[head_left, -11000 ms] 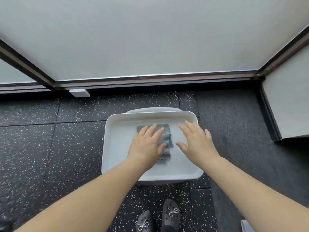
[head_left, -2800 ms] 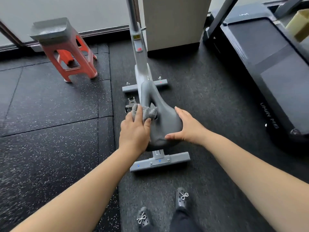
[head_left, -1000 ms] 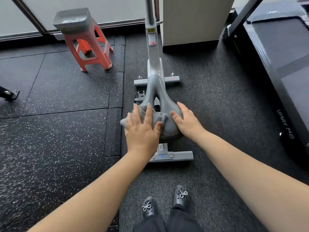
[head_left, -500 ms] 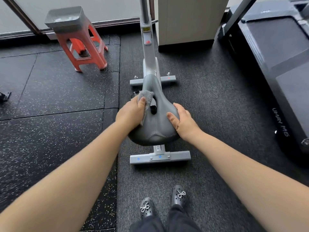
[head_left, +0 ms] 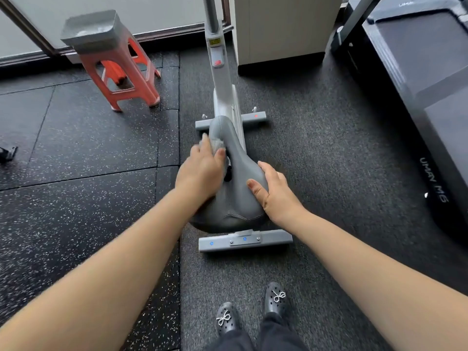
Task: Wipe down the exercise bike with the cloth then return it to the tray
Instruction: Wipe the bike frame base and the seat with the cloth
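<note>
The exercise bike (head_left: 229,102) stands on the dark mat straight ahead of me, its grey saddle (head_left: 234,188) nearest the camera. My left hand (head_left: 202,171) is closed around the grey cloth (head_left: 215,145) and presses it to the saddle's left side, near the narrow nose (only a small bunch of cloth shows past my fingers). My right hand (head_left: 274,193) lies open on the saddle's right edge, thumb on top, gripping nothing else. The grey tray (head_left: 95,30) sits on an orange stool (head_left: 121,72), well apart to the left.
</note>
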### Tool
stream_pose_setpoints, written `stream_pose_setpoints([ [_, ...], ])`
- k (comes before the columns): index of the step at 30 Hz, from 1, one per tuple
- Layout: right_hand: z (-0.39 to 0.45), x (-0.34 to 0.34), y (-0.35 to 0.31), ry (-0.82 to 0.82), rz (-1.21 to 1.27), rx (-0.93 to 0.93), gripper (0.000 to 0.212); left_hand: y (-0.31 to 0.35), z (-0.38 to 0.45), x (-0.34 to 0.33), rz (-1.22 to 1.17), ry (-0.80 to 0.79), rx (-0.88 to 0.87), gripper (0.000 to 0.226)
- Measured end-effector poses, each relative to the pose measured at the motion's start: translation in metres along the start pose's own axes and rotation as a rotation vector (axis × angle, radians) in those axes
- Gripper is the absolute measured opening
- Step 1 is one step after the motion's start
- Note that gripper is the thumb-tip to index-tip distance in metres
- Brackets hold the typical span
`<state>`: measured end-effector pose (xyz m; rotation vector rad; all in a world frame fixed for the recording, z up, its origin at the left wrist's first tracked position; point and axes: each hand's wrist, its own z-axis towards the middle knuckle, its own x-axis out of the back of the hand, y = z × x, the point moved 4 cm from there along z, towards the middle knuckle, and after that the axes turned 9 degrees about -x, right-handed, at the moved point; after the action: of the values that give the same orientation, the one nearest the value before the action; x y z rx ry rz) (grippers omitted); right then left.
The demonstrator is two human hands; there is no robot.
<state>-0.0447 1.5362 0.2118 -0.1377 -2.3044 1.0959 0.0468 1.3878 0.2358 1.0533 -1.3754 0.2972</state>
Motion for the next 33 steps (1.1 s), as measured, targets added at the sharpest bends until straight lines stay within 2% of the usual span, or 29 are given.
stream_pose_setpoints([
  [3,0.000,0.000,0.001,-0.001,0.026,0.010,0.062,0.015,0.049,-0.001,-0.087,0.054,-0.083,0.060],
  [5,-0.001,0.000,0.003,-0.011,0.031,0.013,0.062,0.020,0.072,-0.001,0.014,0.088,-0.231,0.054],
  [7,0.001,0.002,0.003,-0.032,0.057,0.018,0.062,0.023,0.089,-0.001,0.152,0.048,-0.371,0.048],
  [9,0.003,0.005,0.006,-0.034,0.082,0.009,0.055,0.028,0.096,0.005,0.234,-0.007,-0.438,0.044],
  [12,0.003,0.019,0.017,0.069,0.183,-0.066,0.044,0.043,0.080,0.011,0.366,-0.037,-0.520,0.043],
  [15,0.002,0.035,0.030,0.187,0.241,-0.152,0.049,0.074,0.037,-0.006,0.542,-0.178,-0.637,0.048],
  [18,-0.001,0.047,0.033,0.207,0.229,-0.167,0.037,0.099,-0.001,-0.019,0.464,-0.266,-0.631,0.045],
  [21,-0.007,0.055,0.024,0.234,0.208,-0.147,0.034,0.105,-0.038,-0.034,0.442,-0.294,-0.718,0.044],
  [23,-0.009,0.058,0.016,0.250,0.213,-0.116,0.034,0.099,-0.067,-0.045,0.463,-0.218,-0.760,0.050],
  [26,-0.010,0.055,0.006,0.231,0.223,-0.085,0.034,0.077,-0.097,-0.054,0.519,-0.113,-0.623,0.056],
  [29,-0.011,0.047,0.004,0.178,0.209,-0.092,0.032,0.058,-0.113,-0.046,0.447,-0.006,-0.532,0.057],
  [33,-0.013,0.040,0.000,0.149,0.182,-0.079,0.033,0.031,-0.118,-0.024,0.325,0.060,-0.560,0.052],
])
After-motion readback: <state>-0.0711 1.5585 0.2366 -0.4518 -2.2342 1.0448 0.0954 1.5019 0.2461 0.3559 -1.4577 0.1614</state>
